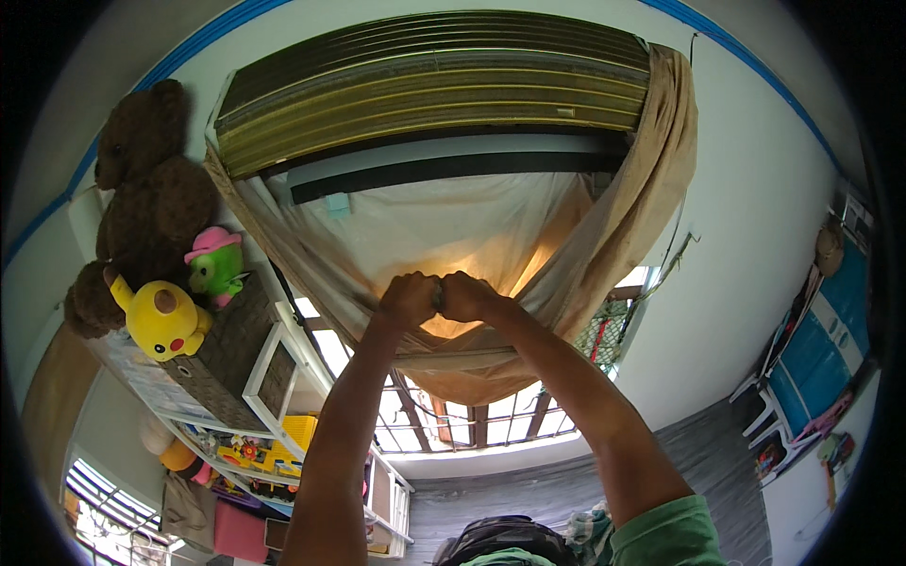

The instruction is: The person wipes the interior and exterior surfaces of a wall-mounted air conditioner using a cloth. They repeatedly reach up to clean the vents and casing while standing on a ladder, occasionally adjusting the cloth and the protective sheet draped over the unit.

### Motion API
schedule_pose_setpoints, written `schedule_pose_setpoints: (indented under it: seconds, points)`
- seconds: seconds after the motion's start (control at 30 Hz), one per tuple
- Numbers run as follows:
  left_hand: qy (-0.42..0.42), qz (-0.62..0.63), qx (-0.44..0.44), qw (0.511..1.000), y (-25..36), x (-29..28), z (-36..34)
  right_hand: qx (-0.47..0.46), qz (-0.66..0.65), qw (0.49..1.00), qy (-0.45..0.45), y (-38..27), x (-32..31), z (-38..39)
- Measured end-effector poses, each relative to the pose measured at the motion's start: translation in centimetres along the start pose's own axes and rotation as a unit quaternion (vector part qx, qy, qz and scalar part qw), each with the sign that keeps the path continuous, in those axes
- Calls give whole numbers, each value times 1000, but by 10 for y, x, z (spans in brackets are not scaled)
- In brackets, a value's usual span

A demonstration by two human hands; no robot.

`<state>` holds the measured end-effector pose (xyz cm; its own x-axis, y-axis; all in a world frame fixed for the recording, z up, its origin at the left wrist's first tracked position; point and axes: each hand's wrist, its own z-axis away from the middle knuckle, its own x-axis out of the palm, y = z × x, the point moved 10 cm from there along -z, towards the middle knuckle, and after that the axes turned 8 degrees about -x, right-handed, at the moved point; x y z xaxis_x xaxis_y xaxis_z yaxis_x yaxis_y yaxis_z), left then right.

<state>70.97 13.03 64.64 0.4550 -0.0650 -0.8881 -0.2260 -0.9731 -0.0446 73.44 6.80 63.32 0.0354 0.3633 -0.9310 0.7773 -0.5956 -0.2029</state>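
Observation:
Both my hands are raised close together below a wall-mounted air-conditioner unit with exposed fins (429,90). My left hand (409,300) and my right hand (466,298) are closed, knuckles nearly touching; what is between them is too hidden to make out. Behind and around them hangs a large translucent plastic sheet with tan fabric edges (642,179), draped from both ends of the unit into a sagging pouch. A dark horizontal strip (453,165) runs under the fins, with a small pale blue piece (337,206) beneath it.
Brown plush bears (156,208), a yellow plush toy (162,319) and a green one (217,264) top a shelf unit (264,387) at left, holding toys. A barred window (472,420) is behind the pouch. Blue furniture (816,349) and white chairs stand at right, above a grey floor (698,481).

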Motion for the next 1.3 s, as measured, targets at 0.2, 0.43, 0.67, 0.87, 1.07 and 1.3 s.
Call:
schedule_pose_setpoints:
  seconds: [0.2,0.43,0.67,0.87,1.07,1.3]
  points:
    - [-142,283,-121,941,-3,41,12,-196,191,961,30,-26,-8,20]
    - [-318,438,-167,824,-6,60,26,-254,249,933,59,-32,-8,18]
    - [219,89,20,972,11,-63,23,102,-316,943,25,46,-25,7]
    - [298,-151,166,928,48,-62,25,83,-533,839,-76,3,-7,11]
    - [97,-29,98,990,19,-33,-7,7,-43,999,13,-6,-40,8]
    - [-134,297,-50,944,15,6,-7,-168,254,951,46,-30,-45,24]
